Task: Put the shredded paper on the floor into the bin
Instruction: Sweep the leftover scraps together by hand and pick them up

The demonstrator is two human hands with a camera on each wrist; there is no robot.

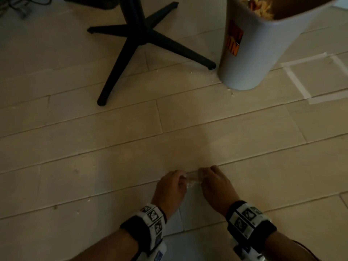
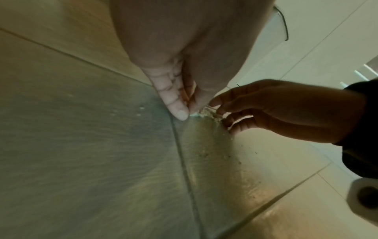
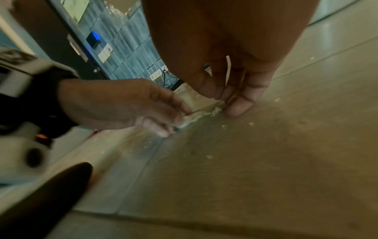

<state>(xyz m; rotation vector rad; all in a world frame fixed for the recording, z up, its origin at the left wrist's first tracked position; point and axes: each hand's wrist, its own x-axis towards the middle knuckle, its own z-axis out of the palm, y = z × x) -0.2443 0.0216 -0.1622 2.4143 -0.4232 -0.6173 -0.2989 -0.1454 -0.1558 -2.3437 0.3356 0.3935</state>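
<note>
A small heap of shredded paper [image 1: 192, 180] lies on the pale plank floor [image 1: 169, 129] between my two hands. My left hand [image 1: 181, 178] has its fingertips down on the heap's left end and pinches at it [image 2: 187, 111]. My right hand [image 1: 204, 176] meets it from the right, thumb and fingers closing on the shreds [image 3: 227, 103]. The wrist views show the pale shreds [image 2: 206, 114] [image 3: 196, 116] squeezed into a thin ridge between both sets of fingertips. The grey bin [image 1: 244, 53] stands at the far right, holding shredded paper [image 1: 261, 6].
A black cross-shaped table base [image 1: 143, 38] stands at the back, left of the bin. Small paper crumbs [image 1: 230, 92] lie at the bin's foot, with more crumbs [image 2: 204, 154] near my hands. White tape [image 1: 297, 81] marks a square right of the bin.
</note>
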